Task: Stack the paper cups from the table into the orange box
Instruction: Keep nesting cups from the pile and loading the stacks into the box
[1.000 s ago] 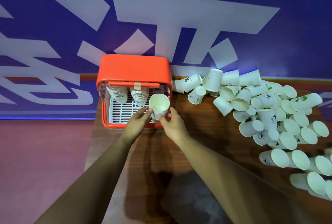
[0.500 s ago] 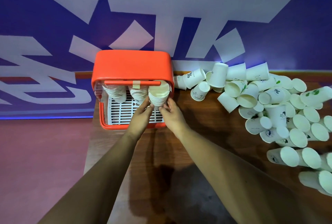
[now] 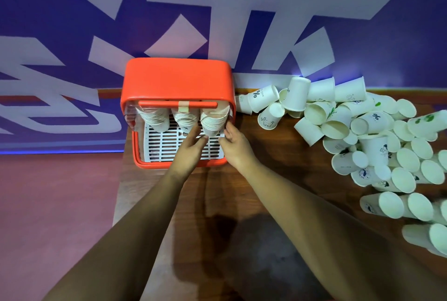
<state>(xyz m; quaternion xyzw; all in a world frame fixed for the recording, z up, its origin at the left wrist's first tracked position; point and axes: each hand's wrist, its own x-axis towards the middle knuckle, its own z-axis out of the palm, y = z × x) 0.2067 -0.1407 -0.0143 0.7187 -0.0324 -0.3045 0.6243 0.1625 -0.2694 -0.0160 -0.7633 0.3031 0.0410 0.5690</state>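
Paper cups of white card (image 3: 391,204) lie heaped on their sides at the right of the dark wooden table (image 3: 217,194), well apart from the box; many are not yet stacked.

Further out, both hands meet at the box's open front. The left hand (image 3: 191,143) reaches in with fingers fairly straight, its tips touching the bottom of the right-hand nested stack of cups (image 3: 212,121). The right hand (image 3: 237,146) has bent fingers against that stack's right side; whether it pinches or only steadies I cannot tell.

The stack leans inside the orange plastic box (image 3: 176,78), above a white slatted tray (image 3: 167,146) and beside two more stacks. I judge the step to be seating this stack. The next move calls for letting go without tipping it, then reaching right for loose cups.

On a far cup (image 3: 262,97) a dark "o/o" mark and the word "NICE" can be read; other cups show small drawings and green prints. Behind, the blue wall (image 3: 387,47) bears large white letter shapes, unreadable from here.
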